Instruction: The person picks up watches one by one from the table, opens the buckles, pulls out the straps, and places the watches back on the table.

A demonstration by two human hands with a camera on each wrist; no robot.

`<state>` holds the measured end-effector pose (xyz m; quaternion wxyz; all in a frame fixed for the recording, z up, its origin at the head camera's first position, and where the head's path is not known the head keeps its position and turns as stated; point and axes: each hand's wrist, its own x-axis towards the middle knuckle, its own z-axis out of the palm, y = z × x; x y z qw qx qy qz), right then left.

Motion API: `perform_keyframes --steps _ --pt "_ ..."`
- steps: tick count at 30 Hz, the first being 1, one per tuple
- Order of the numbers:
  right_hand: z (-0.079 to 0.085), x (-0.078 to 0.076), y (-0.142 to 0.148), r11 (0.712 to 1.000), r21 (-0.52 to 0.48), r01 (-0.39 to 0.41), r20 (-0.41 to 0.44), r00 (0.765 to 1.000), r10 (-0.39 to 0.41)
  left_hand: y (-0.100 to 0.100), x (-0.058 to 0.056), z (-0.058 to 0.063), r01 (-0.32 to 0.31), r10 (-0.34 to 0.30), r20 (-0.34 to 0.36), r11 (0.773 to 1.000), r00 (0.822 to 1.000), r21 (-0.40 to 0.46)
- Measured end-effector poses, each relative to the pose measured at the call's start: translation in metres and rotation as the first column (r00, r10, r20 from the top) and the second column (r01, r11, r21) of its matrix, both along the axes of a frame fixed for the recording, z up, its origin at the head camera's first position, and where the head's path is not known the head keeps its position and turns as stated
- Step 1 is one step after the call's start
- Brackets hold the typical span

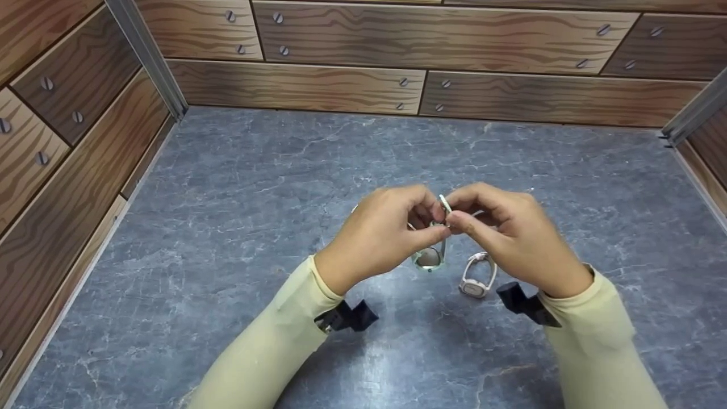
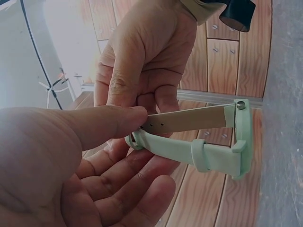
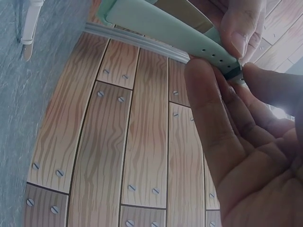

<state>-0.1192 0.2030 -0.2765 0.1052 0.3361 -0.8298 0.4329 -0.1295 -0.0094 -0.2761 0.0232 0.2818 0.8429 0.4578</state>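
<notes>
A mint green wristwatch (image 1: 430,268) hangs below both hands, its strap ends meeting between the fingertips. In the left wrist view the watch strap (image 2: 175,149) forms a loop, with the case on the right and a tan lining inside. My left hand (image 1: 392,227) pinches one strap end between thumb and fingers. Opposite it, my right hand (image 1: 505,227) pinches the strap near the buckle, close to the row of holes on the strap (image 3: 203,49) in the right wrist view. Fingers partly hide the buckle. A pale pinkish-white wristwatch (image 1: 474,287) rests on the table below the right hand.
The grey marbled table (image 1: 272,165) is bounded by wood-patterned panels (image 1: 341,85) at the back and sides, with metal corner posts (image 1: 150,57). Black wrist mounts (image 1: 360,315) stick out from both pale yellow sleeves (image 1: 255,341).
</notes>
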Motion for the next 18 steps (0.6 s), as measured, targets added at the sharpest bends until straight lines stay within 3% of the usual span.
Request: perform_keyframes --steps 18 --pt "-0.0013 -0.0004 -0.0005 1.000 0.014 -0.016 -0.017 1.000 0.017 -0.0032 -0.0018 -0.0028 0.066 -0.065 -0.085 0.998 0.994 0.009"
